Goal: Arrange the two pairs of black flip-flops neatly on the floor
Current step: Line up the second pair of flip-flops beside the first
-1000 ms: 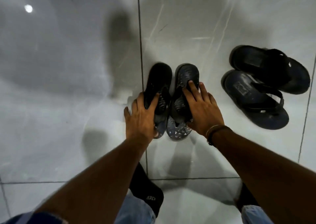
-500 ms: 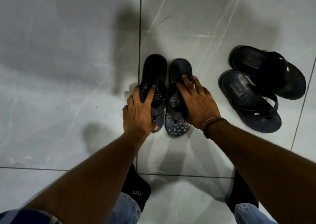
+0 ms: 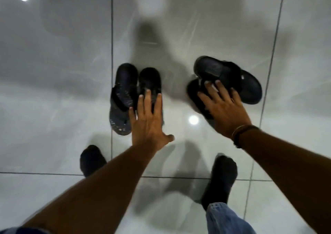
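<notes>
One pair of black flip-flops lies side by side at mid-floor, toes toward me: the patterned left one [image 3: 122, 99] and the right one [image 3: 150, 80]. My left hand [image 3: 148, 122] is flat over the near half of the right one, fingers spread, holding nothing. The second pair lies at an angle to the right. Its far flip-flop [image 3: 227, 76] is fully in view. Its near flip-flop [image 3: 195, 94] is mostly hidden under my right hand [image 3: 223, 108], whose fingers are spread and reach the far one's edge. The frame is motion-blurred.
Glossy grey floor tiles [image 3: 53, 72] with dark grout lines. My feet in black socks stand at the left [image 3: 91, 160] and right [image 3: 223, 176], with a blue jeans cuff [image 3: 223, 217] below. A ceiling light reflection [image 3: 193, 120] shines between my hands.
Both hands have let go of the first pair. My right hand moved right onto the second pair. My left hand shifted onto the first pair's right flip-flop and spread flat.
</notes>
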